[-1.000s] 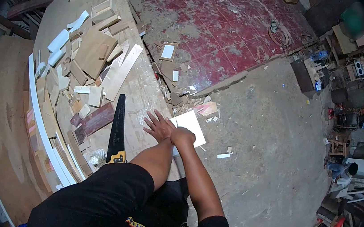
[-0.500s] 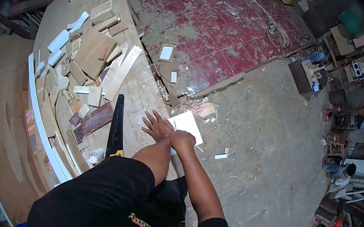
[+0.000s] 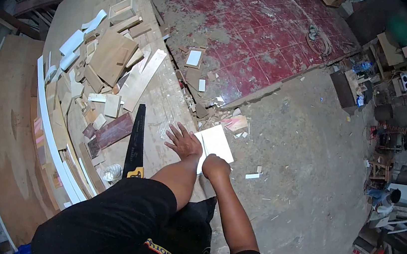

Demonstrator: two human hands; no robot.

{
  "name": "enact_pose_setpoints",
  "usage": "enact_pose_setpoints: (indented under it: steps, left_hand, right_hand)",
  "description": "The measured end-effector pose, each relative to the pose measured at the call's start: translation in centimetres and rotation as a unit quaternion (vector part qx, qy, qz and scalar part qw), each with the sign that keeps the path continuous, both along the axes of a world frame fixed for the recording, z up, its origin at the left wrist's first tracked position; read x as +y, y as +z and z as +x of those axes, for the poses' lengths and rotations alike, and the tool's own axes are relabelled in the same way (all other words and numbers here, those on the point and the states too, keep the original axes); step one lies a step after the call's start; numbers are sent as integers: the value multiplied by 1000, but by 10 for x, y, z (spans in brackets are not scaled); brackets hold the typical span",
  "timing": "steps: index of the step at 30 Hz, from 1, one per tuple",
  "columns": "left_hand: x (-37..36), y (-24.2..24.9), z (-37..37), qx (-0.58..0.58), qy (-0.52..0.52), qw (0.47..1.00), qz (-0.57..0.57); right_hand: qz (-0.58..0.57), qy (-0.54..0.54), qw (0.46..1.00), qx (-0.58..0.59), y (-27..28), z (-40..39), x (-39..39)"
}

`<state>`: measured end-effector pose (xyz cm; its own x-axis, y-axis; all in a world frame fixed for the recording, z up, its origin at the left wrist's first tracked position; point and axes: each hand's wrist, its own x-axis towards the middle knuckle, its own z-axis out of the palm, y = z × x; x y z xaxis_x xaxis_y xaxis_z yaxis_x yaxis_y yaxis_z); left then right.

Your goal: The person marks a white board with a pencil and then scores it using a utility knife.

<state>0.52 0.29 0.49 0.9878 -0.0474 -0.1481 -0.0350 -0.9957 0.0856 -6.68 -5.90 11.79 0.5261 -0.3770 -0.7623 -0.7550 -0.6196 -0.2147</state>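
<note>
A wooden bench (image 3: 165,103) carries offcuts (image 3: 113,57) and a handsaw (image 3: 136,139); a white panel (image 3: 219,144) overhangs its edge.

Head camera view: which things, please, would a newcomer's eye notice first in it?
Probably the bright white panel at the workbench's right edge, with the spread left hand at its left side and the closed right hand at its lower edge. Next, the dark saw lying left of the hands, and the heap of wood offcuts farther up the bench. The dusty red tiled floor stands out at the top.
</note>
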Motion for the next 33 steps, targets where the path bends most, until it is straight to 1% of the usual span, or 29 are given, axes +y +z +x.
enact_pose_setpoints:
  steps: [2,3,5,6,9,11,12,15,16,18,20,22,24,26,27,29,30,31,32,33]
  left_hand:
    - [1,3,-2,-1,0,1000,3]
    - [-1,4,-2,-5,0,1000,3]
    - [-1,0,1,14,4,1000,0]
    - [0,-1,3,33,8,999,-1]
    - [1,-6,2,13,4,1000,4]
    - [0,-3,-3,-1,1,1000,3]
    - [-1,-2,-1,-17,1,1000,2]
    - [-1,-2,-1,-16,4,1000,-2]
    - [-1,-3,-2,-15,3,1000,-4]
    - [0,-5,0,4,11,1000,-15]
    - [2,-5,1,17,11,1000,-15]
    - [3,-9,3,29,10,999,-13]
    - [2,-12,0,-7,6,1000,-9]
    - [0,-4,0,-5,5,1000,-10]
    - [0,-1,0,0,5,1000,-12]
    - [1,-2,-2,-12,4,1000,-16]
    - [1,-4,-2,-26,2,999,-22]
    - [1,-7,-1,-25,2,999,-22]
    - [3,-11,1,-3,2,1000,-19]
    - [3,-10,1,19,3,1000,-16]
  right_hand:
    - [26,-20,999,7,2,5,-6]
    - [27,-39,999,-2,-12,9,-7]
    - [45,-29,998,-15,-21,26,-11]
    - [46,-28,998,-17,-22,28,-9]
    - [29,-45,998,-40,-22,28,-6]
    - [44,-41,998,-22,1,15,-8]
    - [51,-26,998,6,11,14,-9]
    - [29,-14,999,30,8,15,-6]
    - [39,-19,999,-10,12,18,-8]
    - [33,-31,999,-22,-2,29,-7]
    - [11,-48,998,-41,-30,35,-2]
    - [14,-56,997,-47,-28,32,-1]
    - [19,-67,996,-51,-21,22,-1]
    - [36,-22,999,-16,-1,13,-3]
    - [36,-20,999,-16,7,14,-3]
    - [-1,-2,1000,-16,19,15,-2]
    - [-1,-2,1000,-16,9,18,-3]
    - [32,-28,999,-34,-4,23,-4]
    - [65,-53,995,-52,-17,26,-5]
    - [65,-54,995,-52,-13,30,-5]
